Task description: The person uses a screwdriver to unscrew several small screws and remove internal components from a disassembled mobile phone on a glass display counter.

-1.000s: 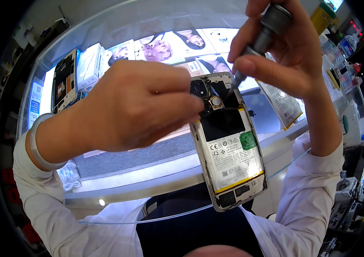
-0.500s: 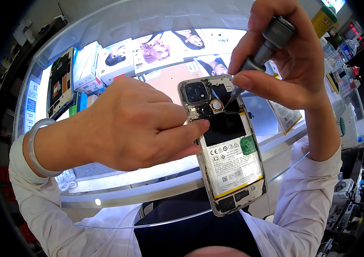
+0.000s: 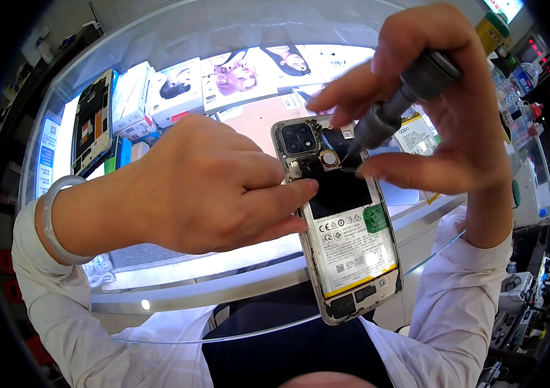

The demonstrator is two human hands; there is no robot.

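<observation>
A smartphone (image 3: 388,294) with its back cover off stands tilted above the glass counter, showing its white-labelled battery (image 3: 346,258), black camera block (image 3: 298,138) and a round gold-rimmed part (image 3: 329,158). My left hand (image 3: 204,187) grips the phone's left edge, its index finger lying on the inside just below the camera. Around a grey screwdriver (image 3: 385,119) curl the loosely spread fingers of my right hand (image 3: 449,149). The driver slants down to the left, and its thin tip is at the phone's upper part beside the round part. Whether a screw sits under the tip is too small to tell.
Under the glass, lit boxes (image 3: 233,77) printed with portraits fill the display case. Another opened phone (image 3: 94,123) leans at the left by white boxes (image 3: 131,97). A loose battery (image 3: 417,134) lies behind my right hand. Bottles (image 3: 524,74) stand at the far right.
My right hand's fingers have spread and shifted round the screwdriver, the thumb going lower. The driver's handle has swung right and down, leaning more. My left hand and the phone have hardly moved.
</observation>
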